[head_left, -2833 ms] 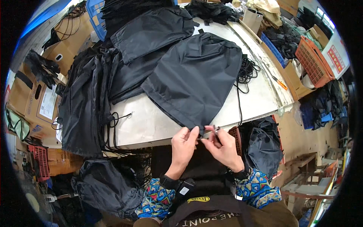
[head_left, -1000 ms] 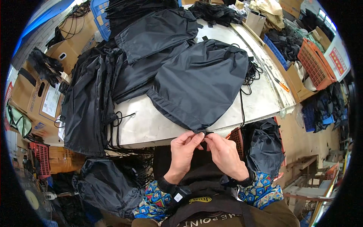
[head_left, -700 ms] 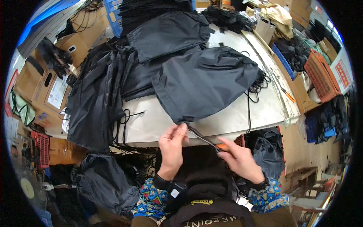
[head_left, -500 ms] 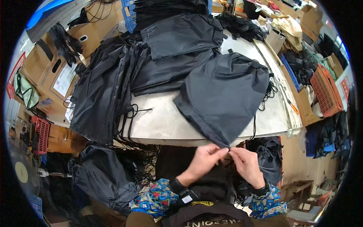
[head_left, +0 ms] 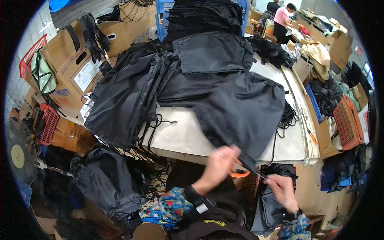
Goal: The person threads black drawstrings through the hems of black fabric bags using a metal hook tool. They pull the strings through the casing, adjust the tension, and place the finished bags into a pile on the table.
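Observation:
A black fabric drawstring bag (head_left: 244,112) lies spread over the table's near edge, with its lower corner drawn out toward me. My right hand (head_left: 282,190) is closed in a pinch at that corner, on a thin dark end of the bag. Beside the bag's lower left edge is my left hand (head_left: 220,166), its fingers curled and smeared by motion; whether they grip anything is unclear. An orange loop (head_left: 240,174), like a handle, shows just below the left fingers. Dark cords (head_left: 289,116) spill from the bag's right side.
More black bags are heaped on the white table (head_left: 180,138), including a left pile (head_left: 124,100) with hanging cords. A blue crate (head_left: 163,18) stands behind. A fan (head_left: 18,156) is at far left, an orange basket (head_left: 348,122) at right. A person in pink (head_left: 283,18) stands far back.
My right hand has moved right and down, pulling the bag's corner with it. The left hand has come away from the corner, and the orange loop has come into sight. The view has shifted.

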### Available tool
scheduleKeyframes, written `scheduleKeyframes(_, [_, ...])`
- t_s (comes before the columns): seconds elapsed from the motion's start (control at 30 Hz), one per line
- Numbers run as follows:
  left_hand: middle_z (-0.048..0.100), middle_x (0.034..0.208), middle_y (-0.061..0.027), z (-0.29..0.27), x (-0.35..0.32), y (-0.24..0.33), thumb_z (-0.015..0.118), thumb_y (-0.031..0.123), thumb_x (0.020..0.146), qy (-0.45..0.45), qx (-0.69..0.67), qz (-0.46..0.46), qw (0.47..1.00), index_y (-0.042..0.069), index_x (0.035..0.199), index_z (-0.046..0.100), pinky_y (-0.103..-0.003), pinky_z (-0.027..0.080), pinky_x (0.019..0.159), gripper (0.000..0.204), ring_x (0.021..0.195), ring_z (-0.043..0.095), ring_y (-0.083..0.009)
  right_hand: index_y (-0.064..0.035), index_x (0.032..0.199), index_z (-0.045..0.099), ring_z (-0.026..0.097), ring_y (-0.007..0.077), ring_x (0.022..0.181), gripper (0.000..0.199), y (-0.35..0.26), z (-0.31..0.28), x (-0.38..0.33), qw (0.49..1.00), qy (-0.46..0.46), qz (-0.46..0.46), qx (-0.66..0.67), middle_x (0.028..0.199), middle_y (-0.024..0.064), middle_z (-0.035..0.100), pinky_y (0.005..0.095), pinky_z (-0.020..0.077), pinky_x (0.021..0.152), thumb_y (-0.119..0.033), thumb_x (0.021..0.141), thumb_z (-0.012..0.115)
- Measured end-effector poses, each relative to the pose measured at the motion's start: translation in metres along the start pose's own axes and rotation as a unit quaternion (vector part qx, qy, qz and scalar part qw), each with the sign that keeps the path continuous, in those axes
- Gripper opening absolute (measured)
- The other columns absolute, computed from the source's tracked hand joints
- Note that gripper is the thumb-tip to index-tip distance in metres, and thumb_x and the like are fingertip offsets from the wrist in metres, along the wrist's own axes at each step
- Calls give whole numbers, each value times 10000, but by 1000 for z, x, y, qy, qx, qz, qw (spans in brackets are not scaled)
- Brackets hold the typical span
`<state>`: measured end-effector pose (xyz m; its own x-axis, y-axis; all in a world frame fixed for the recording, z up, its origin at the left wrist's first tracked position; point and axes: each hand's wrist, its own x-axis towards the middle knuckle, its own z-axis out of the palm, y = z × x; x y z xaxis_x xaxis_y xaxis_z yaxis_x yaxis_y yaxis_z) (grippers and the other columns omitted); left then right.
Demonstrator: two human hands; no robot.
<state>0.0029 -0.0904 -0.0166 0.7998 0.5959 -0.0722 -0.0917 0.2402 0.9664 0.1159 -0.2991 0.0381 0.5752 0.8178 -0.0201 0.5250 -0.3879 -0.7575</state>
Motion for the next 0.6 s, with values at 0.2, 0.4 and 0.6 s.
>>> scheduleKeyframes(0.2, [566, 575, -30, 10, -21, -33, 569, 228, 931, -90, 145, 84, 982, 1, 732, 635, -245, 412, 496, 309, 544, 511, -55, 2, 828, 637, 449, 31, 599, 177, 12, 53, 33, 964, -35, 88, 249, 636, -40, 529, 197, 358, 542, -122, 927, 557])
scheduleKeyframes(0.4, [629, 871, 16, -2, 6, 3, 587, 162, 918, 29, -132, 24, 991, -3, 976, 635, -202, 436, 628, 182, 731, 534, -36, 24, 842, 628, 522, 60, 553, 161, -1, 55, 28, 981, -72, 79, 164, 637, 10, 593, 224, 418, 513, -94, 915, 545])
scheduleKeyframes(0.6, [533, 619, -91, 26, 7, -26, 603, 193, 905, -6, 76, 168, 983, -15, 726, 518, -344, 383, 478, 287, 531, 478, -165, 2, 779, 642, 599, 220, 692, 68, -3, 50, 49, 984, 67, -140, -90, 678, 96, 621, 307, 455, 638, -41, 827, 621])
